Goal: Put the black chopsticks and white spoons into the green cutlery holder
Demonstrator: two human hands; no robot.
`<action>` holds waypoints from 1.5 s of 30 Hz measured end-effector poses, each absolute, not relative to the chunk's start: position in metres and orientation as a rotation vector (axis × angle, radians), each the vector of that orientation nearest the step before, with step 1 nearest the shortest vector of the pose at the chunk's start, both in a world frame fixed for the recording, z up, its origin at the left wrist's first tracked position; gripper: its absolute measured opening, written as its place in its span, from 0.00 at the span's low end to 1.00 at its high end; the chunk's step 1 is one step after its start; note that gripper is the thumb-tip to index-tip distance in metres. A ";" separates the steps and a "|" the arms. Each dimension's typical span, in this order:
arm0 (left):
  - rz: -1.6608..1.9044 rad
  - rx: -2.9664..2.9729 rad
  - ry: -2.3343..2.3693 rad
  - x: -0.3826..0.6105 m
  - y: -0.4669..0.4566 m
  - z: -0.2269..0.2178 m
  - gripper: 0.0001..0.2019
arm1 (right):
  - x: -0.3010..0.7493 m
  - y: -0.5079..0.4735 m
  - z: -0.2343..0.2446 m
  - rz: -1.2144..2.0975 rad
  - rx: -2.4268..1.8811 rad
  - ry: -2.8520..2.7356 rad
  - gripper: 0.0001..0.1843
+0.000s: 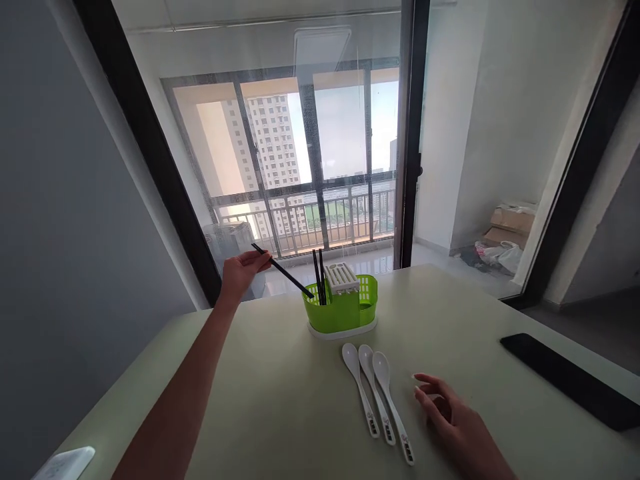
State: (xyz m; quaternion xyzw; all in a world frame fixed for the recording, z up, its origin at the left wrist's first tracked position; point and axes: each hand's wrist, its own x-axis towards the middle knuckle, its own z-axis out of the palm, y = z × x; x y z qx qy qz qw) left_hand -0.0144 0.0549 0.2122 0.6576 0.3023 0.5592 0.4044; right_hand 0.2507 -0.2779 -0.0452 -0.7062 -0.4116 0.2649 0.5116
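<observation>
My left hand [243, 272] is raised over the table's far left and is closed on a black chopstick [285, 272], whose lower tip reaches the left rim of a green cutlery holder [345, 308]. Two more black chopsticks [319, 276] stand upright in the holder beside a white slotted insert [341, 277]. Three white ceramic spoons [376, 390] lie side by side on the pale table [280, 407] in front of the holder. My right hand [453, 420] rests just right of the spoons, fingers loosely spread, holding nothing.
A black flat object [575, 380] lies at the table's right edge. A white object [67, 463] shows at the near left corner. Beyond the table is a glass door with a black frame [410, 133], a balcony, and boxes and bags [505, 237] on the floor.
</observation>
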 end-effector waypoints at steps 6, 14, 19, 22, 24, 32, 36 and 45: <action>1.203 1.806 0.789 0.034 0.094 0.184 0.29 | 0.241 -0.284 -0.046 0.568 -1.743 -1.025 0.31; 0.983 1.969 0.871 0.055 0.101 0.163 0.26 | 0.233 -0.281 -0.047 0.466 -1.698 -0.944 0.28; 0.947 2.065 0.915 0.066 0.104 0.162 0.24 | 0.236 -0.281 -0.048 0.548 -1.656 -0.976 0.28; 0.951 2.144 0.933 0.073 0.105 0.160 0.22 | 0.234 -0.282 -0.047 0.513 -1.661 -0.938 0.28; 0.975 2.199 0.954 0.076 0.104 0.153 0.20 | 0.234 -0.283 -0.047 0.519 -1.670 -0.949 0.27; 1.226 2.211 1.155 0.049 0.095 0.094 0.27 | 0.243 -0.284 -0.044 0.590 -1.717 -1.046 0.27; 1.374 2.065 1.309 0.018 0.086 0.051 0.34 | 0.239 -0.285 -0.039 0.581 -1.714 -1.040 0.27; 1.331 1.661 1.422 -0.038 0.069 -0.005 0.38 | 0.238 -0.292 -0.038 0.588 -1.738 -1.053 0.26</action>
